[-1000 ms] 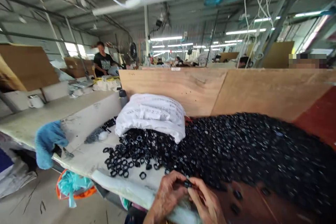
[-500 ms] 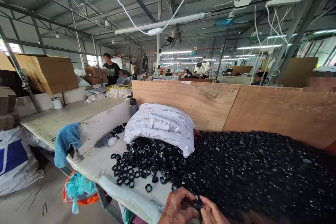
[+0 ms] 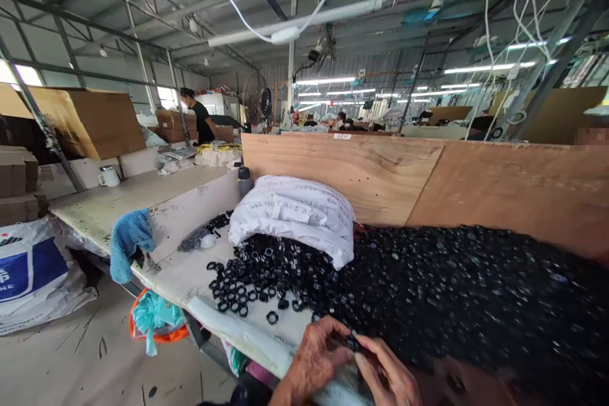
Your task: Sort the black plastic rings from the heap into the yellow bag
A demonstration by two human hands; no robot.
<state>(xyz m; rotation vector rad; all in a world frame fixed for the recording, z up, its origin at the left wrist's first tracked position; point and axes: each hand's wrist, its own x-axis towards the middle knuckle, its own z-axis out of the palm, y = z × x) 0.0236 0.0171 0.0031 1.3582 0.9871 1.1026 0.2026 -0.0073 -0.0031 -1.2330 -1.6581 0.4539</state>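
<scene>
Head view, small black part (image 3: pixel 353 342), held between left fingers (image 3: pixel 333 326), right fingers (image 3: pixel 378 350).

Across the worktable (image 3: pixel 183 279) I have the sack (image 3: pixel 292 209) before the far plywood partition (image 3: pixel 333 162), the bottle (image 3: pixel 244 184) behind its left end, loose rings (image 3: pixel 238 295) in front, the main ring heap (image 3: pixel 457 292) to the right, and the towel (image 3: pixel 128 247) over a board end at left.
</scene>
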